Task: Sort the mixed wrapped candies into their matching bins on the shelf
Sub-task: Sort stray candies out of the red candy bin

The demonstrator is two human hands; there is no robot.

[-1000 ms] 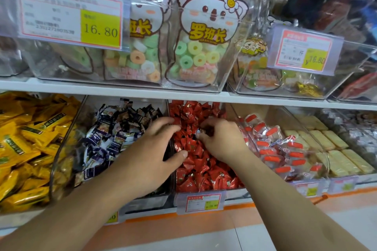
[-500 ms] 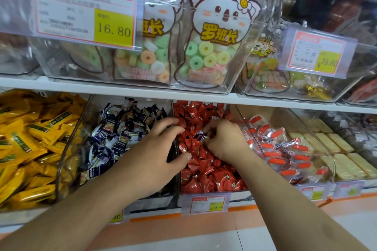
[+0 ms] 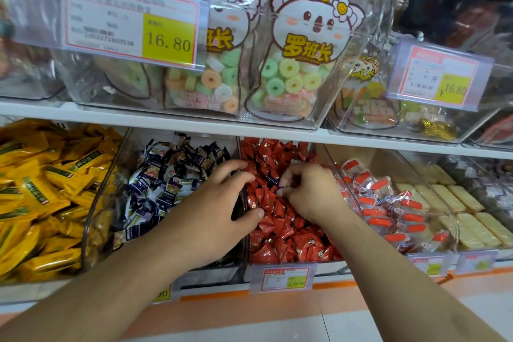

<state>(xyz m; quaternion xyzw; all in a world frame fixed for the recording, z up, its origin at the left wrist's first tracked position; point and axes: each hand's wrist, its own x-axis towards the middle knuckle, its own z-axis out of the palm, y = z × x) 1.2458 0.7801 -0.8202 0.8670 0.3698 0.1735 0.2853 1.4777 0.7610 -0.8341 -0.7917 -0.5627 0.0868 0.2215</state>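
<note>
Right hand (image 3: 311, 191) pinching a dark stray candy (image 3: 273, 181) among the red candies (image 3: 288, 239); left hand (image 3: 219, 203) spread just beside it. Sorting looks unfinished.

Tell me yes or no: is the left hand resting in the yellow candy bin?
No. The left hand lies over the divider between the dark-wrapped candies and the red candies, apart from the yellow candies.
</note>
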